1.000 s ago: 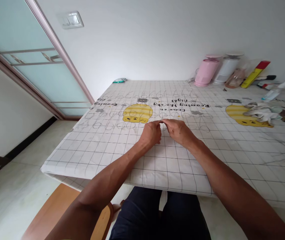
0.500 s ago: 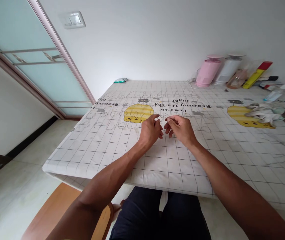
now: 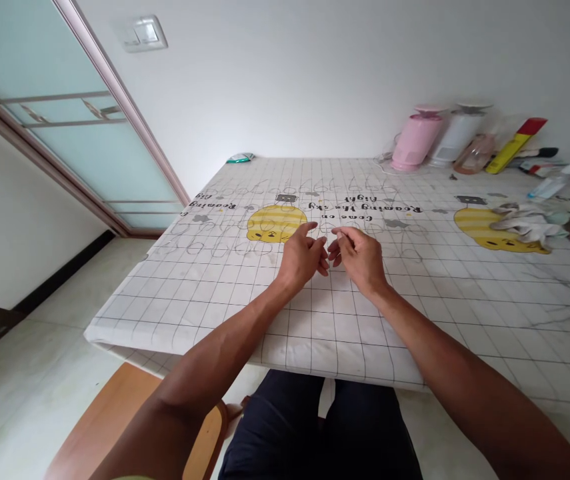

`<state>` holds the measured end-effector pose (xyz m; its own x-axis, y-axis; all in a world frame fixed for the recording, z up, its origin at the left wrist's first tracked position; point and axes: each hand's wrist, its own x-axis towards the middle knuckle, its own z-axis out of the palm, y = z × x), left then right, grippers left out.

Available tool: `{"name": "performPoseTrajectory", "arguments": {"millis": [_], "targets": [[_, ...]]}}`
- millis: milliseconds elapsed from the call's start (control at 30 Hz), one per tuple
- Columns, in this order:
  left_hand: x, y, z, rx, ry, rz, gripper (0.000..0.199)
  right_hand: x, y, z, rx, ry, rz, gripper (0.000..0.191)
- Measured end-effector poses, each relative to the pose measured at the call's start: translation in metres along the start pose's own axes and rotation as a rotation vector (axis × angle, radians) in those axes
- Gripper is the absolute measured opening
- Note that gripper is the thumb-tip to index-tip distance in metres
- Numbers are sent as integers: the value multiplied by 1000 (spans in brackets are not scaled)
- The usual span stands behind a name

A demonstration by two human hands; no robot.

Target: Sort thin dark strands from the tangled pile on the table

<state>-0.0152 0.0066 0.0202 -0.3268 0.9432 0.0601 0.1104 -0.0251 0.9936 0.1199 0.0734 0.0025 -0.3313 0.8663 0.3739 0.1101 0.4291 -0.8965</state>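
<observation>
My left hand (image 3: 301,255) hovers over the checked tablecloth (image 3: 205,293), near the yellow printed bear (image 3: 272,223). Its index finger is stretched away from the thumb, the other fingers are loosely bent, and I see nothing held. Close by on the right is my right hand (image 3: 362,257), thumb and index finger brought together. Anything between those fingertips is too thin or hidden to make out. The fingertips of both hands nearly meet. Thin grey looped lines (image 3: 259,248) spread over the cloth around them; I cannot tell whether they are drawn or loose strands.
At the back right stand a pink cylinder-shaped device (image 3: 417,140), a white one (image 3: 457,137) and a yellow-red box (image 3: 517,145). A crumpled cloth (image 3: 532,223) and a clear bottle (image 3: 557,181) lie at right. A green packet (image 3: 241,158) sits far back; a wooden chair (image 3: 109,420) is lower left.
My left index finger has lifted and moved apart from the thumb. My right hand has shifted slightly left, closer to the left hand. The view has tilted a little.
</observation>
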Motion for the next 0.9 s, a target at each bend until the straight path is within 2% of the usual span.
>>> {"name": "performPoseTrajectory", "arguments": {"millis": [100, 133, 400, 600, 733, 900], "targets": [[4, 1, 0, -159, 16, 21, 17, 0, -5, 0, 83, 17, 41, 39], [4, 2, 0, -196, 4, 28, 13, 0, -6, 0, 111, 17, 55, 40], [5, 7, -8, -395, -203, -17, 45, 1, -8, 0, 265, -29, 90, 43], [2, 4, -6, -395, -297, -19, 44, -2, -18, -4, 8, 32, -29, 37], [0, 4, -4, -272, -244, -8, 44, -2, -16, -6, -63, 41, -39, 32], [-1, 0, -3, -13, -71, 161, 28, 1, -6, -5, -225, 66, -157, 37]]}}
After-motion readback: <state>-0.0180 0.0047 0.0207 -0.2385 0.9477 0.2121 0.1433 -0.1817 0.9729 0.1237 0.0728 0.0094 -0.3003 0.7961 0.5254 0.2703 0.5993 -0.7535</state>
